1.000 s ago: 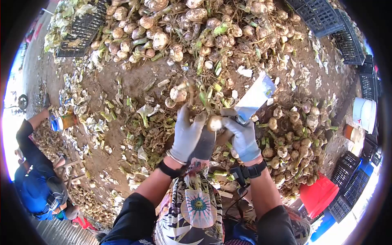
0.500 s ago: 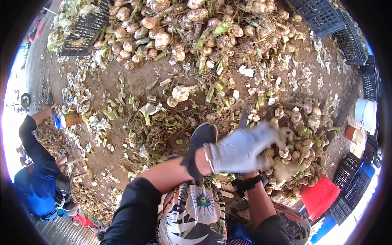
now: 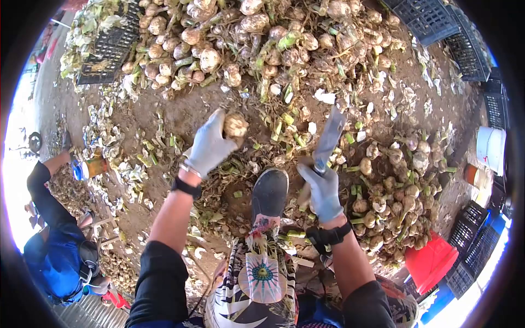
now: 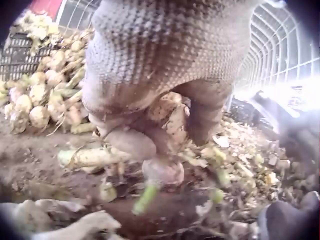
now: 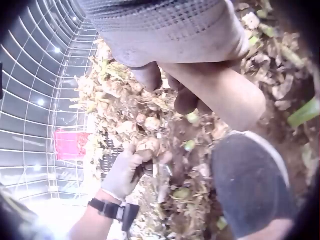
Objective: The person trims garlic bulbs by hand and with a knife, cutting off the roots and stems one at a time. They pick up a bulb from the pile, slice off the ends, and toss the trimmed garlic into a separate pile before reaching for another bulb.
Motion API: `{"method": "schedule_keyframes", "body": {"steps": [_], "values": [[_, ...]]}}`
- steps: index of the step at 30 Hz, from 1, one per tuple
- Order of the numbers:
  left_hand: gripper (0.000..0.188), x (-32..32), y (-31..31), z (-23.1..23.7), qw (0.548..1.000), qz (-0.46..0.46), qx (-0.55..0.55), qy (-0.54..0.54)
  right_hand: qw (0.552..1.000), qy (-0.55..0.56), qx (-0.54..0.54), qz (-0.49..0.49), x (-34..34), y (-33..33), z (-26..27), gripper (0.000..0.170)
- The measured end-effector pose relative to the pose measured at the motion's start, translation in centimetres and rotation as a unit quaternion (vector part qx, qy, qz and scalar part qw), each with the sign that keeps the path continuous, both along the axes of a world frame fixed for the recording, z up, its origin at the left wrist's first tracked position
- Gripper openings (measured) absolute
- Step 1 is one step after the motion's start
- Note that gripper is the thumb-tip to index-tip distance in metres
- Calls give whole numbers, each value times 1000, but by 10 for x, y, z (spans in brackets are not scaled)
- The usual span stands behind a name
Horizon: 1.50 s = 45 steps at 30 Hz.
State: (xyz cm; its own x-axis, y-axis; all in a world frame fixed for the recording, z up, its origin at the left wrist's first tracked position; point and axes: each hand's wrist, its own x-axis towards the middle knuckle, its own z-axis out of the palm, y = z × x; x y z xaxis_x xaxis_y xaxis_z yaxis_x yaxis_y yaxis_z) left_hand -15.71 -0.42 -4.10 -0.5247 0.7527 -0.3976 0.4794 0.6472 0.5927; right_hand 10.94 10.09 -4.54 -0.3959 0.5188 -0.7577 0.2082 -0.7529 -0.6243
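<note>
In the head view my gloved left hand (image 3: pixel 209 146) grips a garlic bulb (image 3: pixel 236 125) over the littered ground, left of centre. The left wrist view shows the fingers curled round the bulb (image 4: pixel 175 122), which they partly hide. A garlic bulb with a thick pale stem (image 4: pixel 95 157) lies just below them. My gloved right hand (image 3: pixel 324 191) holds a broad-bladed knife (image 3: pixel 330 136), blade pointing forward, away from my body. Its wooden handle (image 5: pixel 225 95) sticks out of the fist in the right wrist view.
A large garlic heap (image 3: pixel 262 44) lies ahead, and a smaller pile of trimmed bulbs (image 3: pixel 396 191) at right. My shoe (image 3: pixel 270 191) stands between the hands. A red bucket (image 3: pixel 431 262), a white bucket (image 3: pixel 490 148) and black crates (image 3: pixel 421 19) edge the right side. Another person (image 3: pixel 57 251) sits at left.
My left hand let go of a bulb over the right-hand pile, then swung left and took hold of the bulb lying ahead. My right hand keeps the knife, its blade now turned more edge-on.
</note>
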Motion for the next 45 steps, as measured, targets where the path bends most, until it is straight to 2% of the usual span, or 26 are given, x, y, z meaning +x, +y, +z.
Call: {"method": "schedule_keyframes", "body": {"steps": [4,7,8,10,13,14,15,16,17,19,20,21,23,27,29,30,33,35,36,37,40,41,42,43,44,45], "values": [[80,68,4,37,988,-22,146,-54,995,96,-7,-27,-42,1,14,29],[78,89,2,13,934,112,195,-278,991,126,-27,-44,-51,-2,8,30],[78,89,0,9,933,114,197,-280,989,135,-29,-56,-50,-2,7,29],[79,87,-1,11,878,124,224,-405,987,141,-34,-65,-49,-3,8,28],[86,74,-2,15,880,96,155,-439,991,129,4,-22,-43,6,22,29],[86,73,-4,14,880,97,153,-440,988,25,107,109,-41,12,32,30],[81,72,-5,13,876,100,164,-443,946,-79,206,237,-39,16,37,31],[76,73,-6,11,871,103,176,-447,868,-90,400,281,-35,12,34,26],[76,75,-10,11,870,102,178,-449,867,-93,401,281,-32,13,38,26],[71,80,-19,14,793,174,268,-519,630,-159,576,496,-34,13,56,32],[63,78,-17,13,874,80,277,-392,642,-150,591,465,-30,7,51,30],[63,79,-17,12,873,81,277,-392,641,-150,591,466,-30,5,50,30],[59,81,-19,11,844,91,311,-428,648,-161,597,444,-31,2,50,16],[57,79,-25,13,828,111,243,-494,665,-187,579,434,-30,2,39,16],[57,84,-24,12,761,184,259,-566,673,-181,578,425,-28,1,38,18],[57,81,-26,8,760,184,257,-567,673,-183,577,425,-26,2,36,18],[85,75,-30,5,820,92,200,-528,676,-176,569,434,-21,15,25,15],[95,83,-14,41,784,89,188,-584,747,-371,320,450,-17,35,12,21],[95,82,-8,63,780,112,138,-600,756,-357,344,427,-8,38,11,27],[76,89,-6,63,795,109,166,-574,762,-332,377,410,-3,36,9,29],[43,94,-3,43,951,-100,127,-263,856,-188,311,367,-3,27,14,24],[31,95,-5,34,963,-198,137,-119,857,-188,312,365,-3,25,15,24],[19,97,-4,32,950,-256,181,-3,824,-140,389,387,-9,24,25,25],[19,98,-5,32,949,-258,180,-3,784,-92,462,405,-13,22,32,25],[17,97,-8,35,926,-323,184,62,739,-134,463,472,-16,23,32,26],[15,96,-9,41,895,-385,189,125,741,-137,461,469,-9,22,30,26]]}}
